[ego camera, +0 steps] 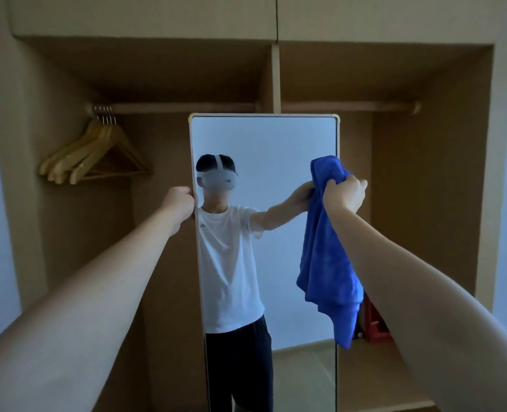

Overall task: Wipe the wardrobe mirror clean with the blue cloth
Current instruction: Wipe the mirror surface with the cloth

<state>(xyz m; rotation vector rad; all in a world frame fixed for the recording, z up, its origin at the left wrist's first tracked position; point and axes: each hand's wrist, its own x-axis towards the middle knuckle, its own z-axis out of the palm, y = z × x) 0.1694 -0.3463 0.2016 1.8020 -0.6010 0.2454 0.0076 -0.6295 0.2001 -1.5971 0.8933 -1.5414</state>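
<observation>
A tall narrow mirror (276,138) with a pale frame stands inside the open wooden wardrobe, facing me. My left hand (178,205) grips the mirror's left edge at about mid height, fingers curled round the frame. My right hand (345,194) holds a bunched blue cloth (326,263) up at the mirror's right edge. The cloth hangs down in long folds over the right side of the glass. The mirror reflects a person in a white T-shirt with both arms raised.
Several wooden hangers (97,156) hang on the rail (186,107) at the upper left. A vertical wardrobe divider (276,78) rises behind the mirror. A red object (375,322) sits on the wardrobe floor at the lower right, partly behind the cloth.
</observation>
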